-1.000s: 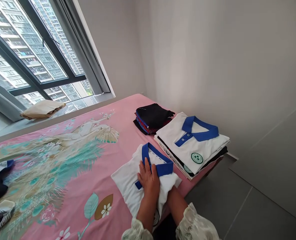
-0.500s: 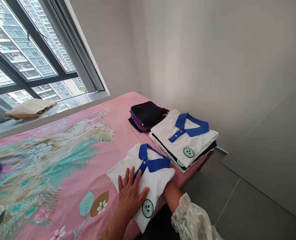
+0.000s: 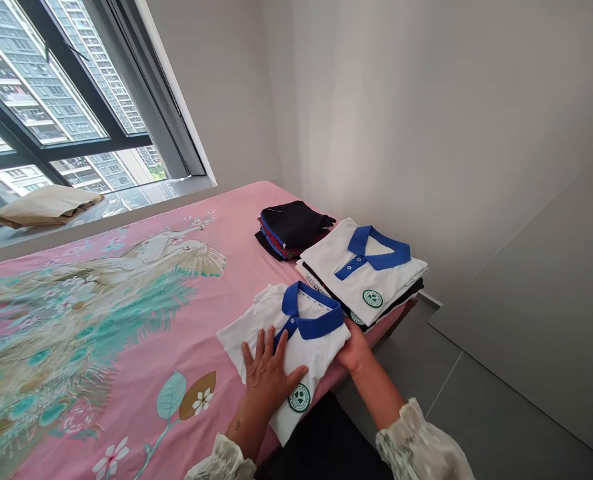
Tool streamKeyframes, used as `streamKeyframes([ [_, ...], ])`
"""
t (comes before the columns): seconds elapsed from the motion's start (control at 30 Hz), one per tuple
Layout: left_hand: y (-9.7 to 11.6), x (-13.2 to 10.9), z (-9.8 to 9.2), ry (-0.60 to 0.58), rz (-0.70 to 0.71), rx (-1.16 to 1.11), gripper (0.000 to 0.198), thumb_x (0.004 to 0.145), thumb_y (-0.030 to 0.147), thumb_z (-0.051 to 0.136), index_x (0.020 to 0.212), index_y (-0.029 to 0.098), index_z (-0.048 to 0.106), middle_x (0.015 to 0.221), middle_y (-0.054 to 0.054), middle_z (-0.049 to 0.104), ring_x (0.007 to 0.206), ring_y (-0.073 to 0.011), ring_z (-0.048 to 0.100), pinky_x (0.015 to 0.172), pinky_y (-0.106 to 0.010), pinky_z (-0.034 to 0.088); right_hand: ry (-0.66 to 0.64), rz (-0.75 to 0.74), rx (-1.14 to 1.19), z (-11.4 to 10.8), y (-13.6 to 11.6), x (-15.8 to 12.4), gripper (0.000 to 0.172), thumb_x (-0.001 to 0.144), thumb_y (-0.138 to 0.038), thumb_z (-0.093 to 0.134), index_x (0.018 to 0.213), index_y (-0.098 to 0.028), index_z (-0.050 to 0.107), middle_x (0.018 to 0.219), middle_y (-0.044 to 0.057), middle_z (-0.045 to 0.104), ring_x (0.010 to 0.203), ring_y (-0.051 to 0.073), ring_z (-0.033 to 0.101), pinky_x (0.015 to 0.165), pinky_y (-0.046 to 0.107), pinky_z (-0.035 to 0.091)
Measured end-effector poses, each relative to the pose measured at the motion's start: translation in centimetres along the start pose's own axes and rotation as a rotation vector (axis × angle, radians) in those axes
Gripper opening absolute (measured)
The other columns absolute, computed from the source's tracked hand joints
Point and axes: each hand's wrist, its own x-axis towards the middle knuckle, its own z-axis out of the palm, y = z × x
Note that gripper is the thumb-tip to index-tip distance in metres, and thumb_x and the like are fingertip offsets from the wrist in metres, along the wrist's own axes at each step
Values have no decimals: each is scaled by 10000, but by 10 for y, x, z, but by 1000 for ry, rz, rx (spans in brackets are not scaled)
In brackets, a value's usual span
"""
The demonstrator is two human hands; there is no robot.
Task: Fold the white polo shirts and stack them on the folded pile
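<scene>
A folded white polo shirt (image 3: 321, 357) with a blue collar and a round green badge lies near the bed's front edge. My left hand (image 3: 269, 367) rests flat on its front, fingers spread over the cloth beside the blue button placket. At the shirt's right side, by the collar, my right hand (image 3: 355, 347) grips the edge, its fingers partly hidden under the cloth. Just beyond lies a stack of folded clothes (image 3: 321, 260), topped by a matching white polo with a blue collar and green badge.
Behind the stack sits a smaller pile of dark folded clothes (image 3: 296, 223). The pink bedspread (image 3: 241, 233) has a peacock print. A brown paper package (image 3: 49, 203) lies on the windowsill. Grey wall and tiled floor (image 3: 426, 373) border the right side.
My right hand has come out from under the shirt's lower right and moved up to its edge by the collar. The collar has opened wider. My left hand stays flat on the shirt.
</scene>
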Motion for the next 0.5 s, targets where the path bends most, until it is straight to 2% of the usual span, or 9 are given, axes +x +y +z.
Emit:
streamKeyframes([
  [0.07,1,0,-2,-24,-2,-10,807,754,645,507,1446,274,322,1556,-96,211,1433,-354,114,1089,-639,-67,32,64,159,-9,0,-15,371,855,-463,508,1015,-158,645,986,100,698,978,249,635,787,371,539],
  [0.13,3,0,-2,-39,-4,-17,809,754,650,500,1447,271,321,1557,-97,205,1432,-359,109,1088,-638,-70,77,61,204,-18,3,-29,389,788,-473,582,1055,-194,630,989,68,702,943,236,645,734,336,546],
  [0.23,6,-2,-3,-42,-4,-46,815,742,645,520,1442,274,331,1553,-97,224,1431,-357,117,1093,-632,-66,175,-53,-108,-31,9,-43,482,654,-437,728,1061,-202,619,959,59,702,827,214,646,560,253,511],
  [0.3,-2,1,-6,-17,-18,-98,748,758,617,519,1412,279,389,1543,-95,261,1431,-337,141,1107,-612,-41,255,-91,-321,-38,14,-48,515,610,-424,759,1037,-178,614,915,69,696,724,198,627,422,214,430],
  [0.37,-22,9,-14,77,-103,-179,648,798,526,505,1386,263,427,1544,-92,263,1437,-304,130,1123,-582,-27,263,-49,-402,-44,17,-53,524,622,-469,746,1023,-163,605,898,78,686,679,189,610,366,209,395],
  [0.43,-54,21,-26,152,-288,-368,645,787,393,537,1395,231,397,1562,-95,206,1445,-284,81,1134,-558,-14,183,28,-384,-48,19,-59,517,648,-504,732,1019,-166,606,927,81,680,718,191,620,406,225,458],
  [0.47,-72,27,-33,142,-391,-504,688,750,345,571,1397,211,382,1561,-109,202,1442,-293,85,1138,-552,26,126,68,-352,-48,19,-62,506,657,-507,734,1015,-172,609,949,80,680,755,191,631,466,242,506],
  [0.5,-90,33,-40,75,-468,-670,719,703,316,611,1378,187,399,1538,-132,257,1426,-311,148,1138,-534,107,75,100,-315,-47,20,-64,491,661,-503,739,1003,-173,613,965,78,683,782,188,641,535,260,540],
])
